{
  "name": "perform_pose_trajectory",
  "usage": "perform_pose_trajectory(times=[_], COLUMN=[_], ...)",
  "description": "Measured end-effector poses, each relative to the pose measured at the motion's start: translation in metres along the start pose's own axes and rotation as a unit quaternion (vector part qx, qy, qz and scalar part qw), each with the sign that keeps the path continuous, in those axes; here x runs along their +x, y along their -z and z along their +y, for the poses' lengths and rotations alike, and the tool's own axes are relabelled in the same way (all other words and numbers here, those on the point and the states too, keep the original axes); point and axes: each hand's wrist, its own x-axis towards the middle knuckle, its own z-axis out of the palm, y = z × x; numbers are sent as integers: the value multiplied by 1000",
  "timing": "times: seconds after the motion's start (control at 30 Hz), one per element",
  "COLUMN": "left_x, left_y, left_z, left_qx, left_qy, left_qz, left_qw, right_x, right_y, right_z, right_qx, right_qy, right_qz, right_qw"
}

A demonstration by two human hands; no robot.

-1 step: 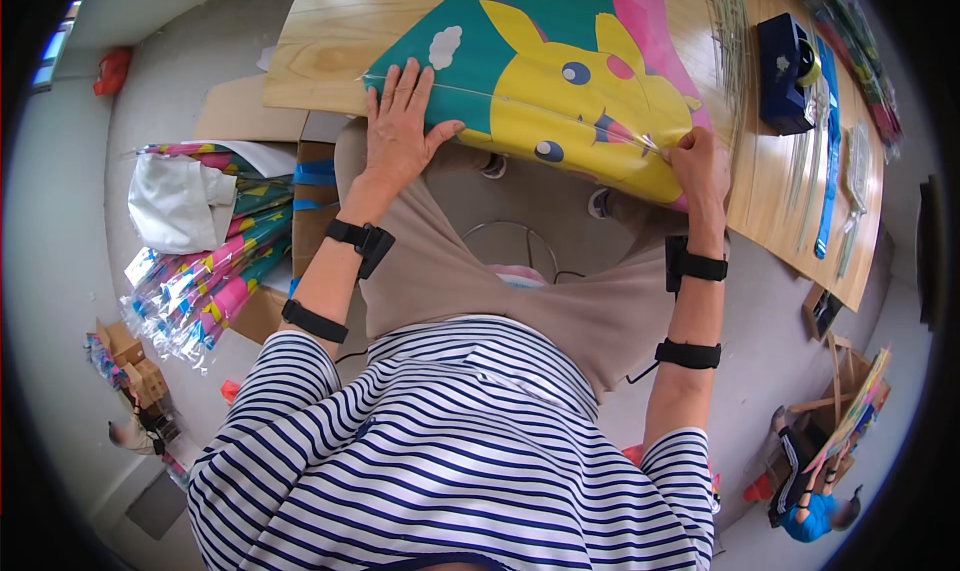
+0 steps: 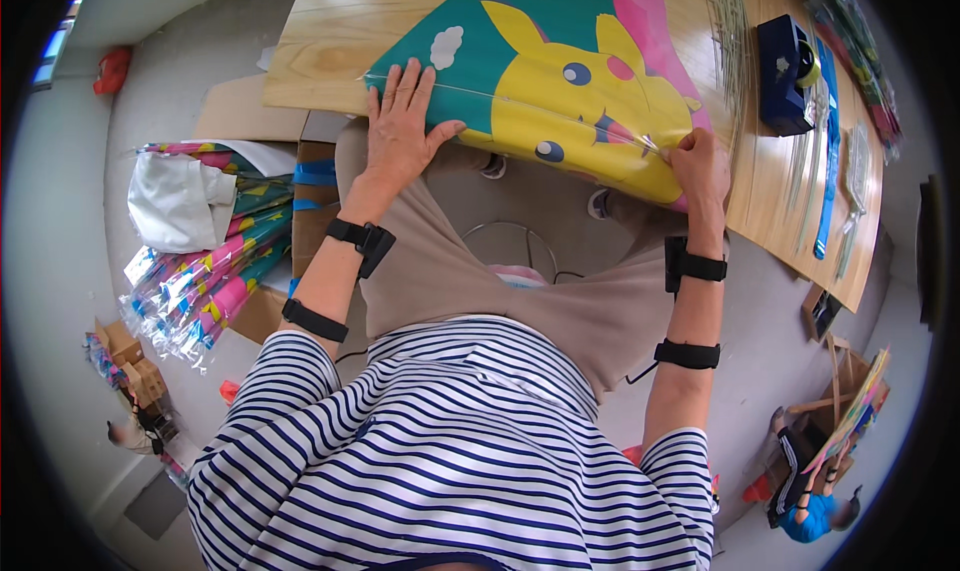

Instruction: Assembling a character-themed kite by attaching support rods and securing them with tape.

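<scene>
A large printed kite lies across the near edge of the wooden table. It is green, pink and yellow, with a yellow cartoon character, and its lower part hangs over the edge. A thin pale line, a cord or rod, runs along it from the left corner to the right. My left hand rests flat on the kite's left corner with the fingers stretched out. At the right side, my right hand is closed in a pinch on the kite beside a shiny crease. What lies between its fingertips is mostly hidden.
To the right on the table are thin rods, a dark blue tape dispenser and a blue strip. Wrapped colourful bundles and a white cloth sit at the left by a cardboard box. A person works at far right.
</scene>
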Motion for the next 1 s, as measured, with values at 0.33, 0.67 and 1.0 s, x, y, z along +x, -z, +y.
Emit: perform_pose_trajectory(times=[0.33,0.67,1.0], left_x=[4,5,3], left_y=[-5,-1,-4], left_z=[-1,1,-2], left_qx=[-2,-3,10], left_qy=[10,29,20], left_qz=[-2,-31,-24], left_qw=[1000,999,999], right_x=[-11,-100,-90], right_y=[-9,-95,-91], right_z=[24,-114,-65], right_qx=[-6,-1,-60], right_qy=[-15,368,271], right_qz=[118,133,171], right_qw=[993,920,946])
